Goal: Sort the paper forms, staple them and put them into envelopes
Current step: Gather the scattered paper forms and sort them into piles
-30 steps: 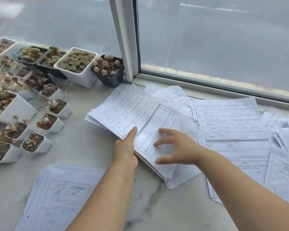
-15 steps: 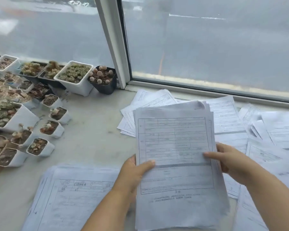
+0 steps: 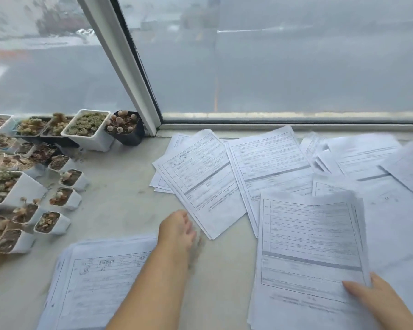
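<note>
A: Pale stone sill (image 3: 119,210) runs under a big window (image 3: 272,67); what lies on it?

B: Mostly loose paper forms (image 3: 270,163), spread in overlapping heaps beyond and to the right of both hands. One neater stack (image 3: 98,282) lies under the left forearm, on the near side. Small pots of succulents (image 3: 86,129) stand well to the left of the left hand.

A: And the hands?

B: The right hand (image 3: 377,303) pinches a thin bundle of forms (image 3: 310,253) at its near right corner, thumb on top and the other fingers hidden below. The left hand (image 3: 177,231) holds nothing; it rests on the bare sill, just beside the corner of a slanted pile (image 3: 200,184), fingers loosely bent. The picture is blurred there, so I cannot say if it touches the pile.

A: How will the sheets handle?

B: I think light, limp and a little slippery against each other. A corner pinch lets them fan out and sag. Better to take the bundle at both long edges and knock it square before stapling. I see no stapler or envelopes.
</note>
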Demonstrator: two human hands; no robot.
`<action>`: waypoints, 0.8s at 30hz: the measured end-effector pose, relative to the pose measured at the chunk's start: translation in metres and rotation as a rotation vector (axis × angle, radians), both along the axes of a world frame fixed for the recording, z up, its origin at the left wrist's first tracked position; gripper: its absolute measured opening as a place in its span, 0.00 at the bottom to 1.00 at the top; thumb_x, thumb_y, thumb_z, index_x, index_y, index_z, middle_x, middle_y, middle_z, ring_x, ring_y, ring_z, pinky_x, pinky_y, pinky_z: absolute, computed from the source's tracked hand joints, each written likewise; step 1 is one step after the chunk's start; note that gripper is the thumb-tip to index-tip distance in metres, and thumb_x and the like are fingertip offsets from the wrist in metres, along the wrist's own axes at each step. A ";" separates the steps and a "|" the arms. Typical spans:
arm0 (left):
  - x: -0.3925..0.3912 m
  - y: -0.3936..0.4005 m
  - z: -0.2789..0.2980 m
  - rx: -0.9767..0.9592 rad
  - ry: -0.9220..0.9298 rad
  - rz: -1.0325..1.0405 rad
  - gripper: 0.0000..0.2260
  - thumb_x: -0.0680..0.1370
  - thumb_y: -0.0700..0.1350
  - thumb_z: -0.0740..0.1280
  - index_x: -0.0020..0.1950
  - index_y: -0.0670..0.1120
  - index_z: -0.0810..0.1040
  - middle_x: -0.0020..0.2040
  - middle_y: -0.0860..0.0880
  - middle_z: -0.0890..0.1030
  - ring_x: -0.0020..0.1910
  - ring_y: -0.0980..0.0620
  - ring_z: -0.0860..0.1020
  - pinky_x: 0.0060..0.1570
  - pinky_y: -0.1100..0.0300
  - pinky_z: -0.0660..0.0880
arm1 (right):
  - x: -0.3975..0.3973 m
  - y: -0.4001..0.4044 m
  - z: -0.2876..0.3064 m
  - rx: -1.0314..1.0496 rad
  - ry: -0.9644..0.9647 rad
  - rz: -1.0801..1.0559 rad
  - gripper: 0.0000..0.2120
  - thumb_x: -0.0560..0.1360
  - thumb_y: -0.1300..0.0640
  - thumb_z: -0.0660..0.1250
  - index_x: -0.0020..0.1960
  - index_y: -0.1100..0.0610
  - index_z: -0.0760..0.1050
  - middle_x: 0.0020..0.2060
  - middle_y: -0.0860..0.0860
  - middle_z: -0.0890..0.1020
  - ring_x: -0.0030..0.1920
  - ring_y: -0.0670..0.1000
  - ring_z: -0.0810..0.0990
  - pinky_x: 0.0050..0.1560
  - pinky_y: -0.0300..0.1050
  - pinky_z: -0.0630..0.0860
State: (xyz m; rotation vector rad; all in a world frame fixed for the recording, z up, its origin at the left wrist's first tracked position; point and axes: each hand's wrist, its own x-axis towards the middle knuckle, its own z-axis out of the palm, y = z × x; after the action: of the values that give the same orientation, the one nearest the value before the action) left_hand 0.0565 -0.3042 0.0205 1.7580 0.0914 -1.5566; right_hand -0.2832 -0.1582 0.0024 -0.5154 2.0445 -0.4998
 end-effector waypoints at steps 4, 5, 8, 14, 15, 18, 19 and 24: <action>-0.013 -0.027 0.000 0.046 0.074 -0.167 0.07 0.79 0.48 0.64 0.49 0.45 0.75 0.40 0.49 0.76 0.37 0.52 0.73 0.40 0.59 0.69 | -0.018 0.016 -0.037 0.006 -0.064 -0.032 0.10 0.71 0.62 0.74 0.51 0.54 0.81 0.50 0.55 0.85 0.53 0.59 0.82 0.64 0.63 0.72; -0.019 -0.033 0.001 0.039 0.048 -0.176 0.07 0.78 0.50 0.67 0.50 0.46 0.76 0.38 0.50 0.76 0.35 0.53 0.72 0.36 0.60 0.68 | -0.020 0.016 -0.040 -0.007 -0.076 -0.037 0.09 0.71 0.62 0.73 0.50 0.53 0.81 0.50 0.54 0.85 0.52 0.58 0.82 0.64 0.63 0.72; -0.040 -0.047 -0.007 -0.029 -0.045 -0.201 0.04 0.76 0.43 0.71 0.48 0.44 0.78 0.39 0.47 0.80 0.38 0.48 0.78 0.43 0.52 0.76 | -0.015 0.015 -0.023 -0.042 -0.148 -0.044 0.11 0.73 0.65 0.71 0.51 0.53 0.81 0.49 0.52 0.86 0.52 0.58 0.83 0.63 0.63 0.73; -0.035 -0.044 -0.020 -0.153 -0.617 -0.221 0.07 0.74 0.35 0.64 0.51 0.41 0.77 0.41 0.47 0.79 0.43 0.44 0.77 0.45 0.56 0.75 | -0.021 0.030 -0.013 -0.040 -0.206 -0.009 0.11 0.75 0.65 0.69 0.54 0.53 0.81 0.47 0.50 0.87 0.52 0.57 0.84 0.62 0.62 0.74; -0.023 -0.033 -0.011 -0.194 -0.692 -0.185 0.06 0.75 0.36 0.64 0.51 0.42 0.77 0.40 0.48 0.78 0.42 0.45 0.76 0.42 0.58 0.72 | -0.021 0.032 -0.013 -0.042 -0.218 -0.015 0.11 0.75 0.66 0.68 0.55 0.54 0.81 0.47 0.50 0.87 0.52 0.57 0.84 0.62 0.62 0.74; 0.022 0.007 0.015 -0.309 -0.845 -0.163 0.04 0.76 0.38 0.64 0.41 0.45 0.76 0.37 0.48 0.77 0.40 0.44 0.75 0.39 0.58 0.70 | -0.019 0.031 -0.006 -0.071 -0.304 -0.090 0.10 0.78 0.65 0.63 0.55 0.54 0.79 0.47 0.52 0.87 0.50 0.58 0.84 0.59 0.59 0.76; 0.030 0.018 0.022 -0.348 -0.843 -0.200 0.06 0.76 0.39 0.64 0.39 0.46 0.74 0.36 0.49 0.76 0.40 0.44 0.75 0.38 0.56 0.71 | -0.018 0.029 -0.005 -0.085 -0.337 -0.123 0.10 0.80 0.62 0.62 0.57 0.54 0.79 0.48 0.52 0.86 0.51 0.57 0.84 0.60 0.59 0.76; -0.010 0.070 0.031 -0.438 -0.683 -0.753 0.06 0.77 0.38 0.66 0.45 0.46 0.81 0.39 0.53 0.84 0.40 0.53 0.82 0.38 0.60 0.74 | -0.018 0.023 0.006 -0.095 -0.492 -0.316 0.19 0.78 0.42 0.62 0.60 0.55 0.79 0.53 0.53 0.85 0.56 0.57 0.82 0.64 0.59 0.73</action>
State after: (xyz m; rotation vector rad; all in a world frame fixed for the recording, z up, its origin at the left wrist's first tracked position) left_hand 0.0461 -0.2339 0.0513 1.9399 -1.2658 -1.1929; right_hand -0.3009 -0.1350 0.0080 -0.1012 1.6334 -0.8267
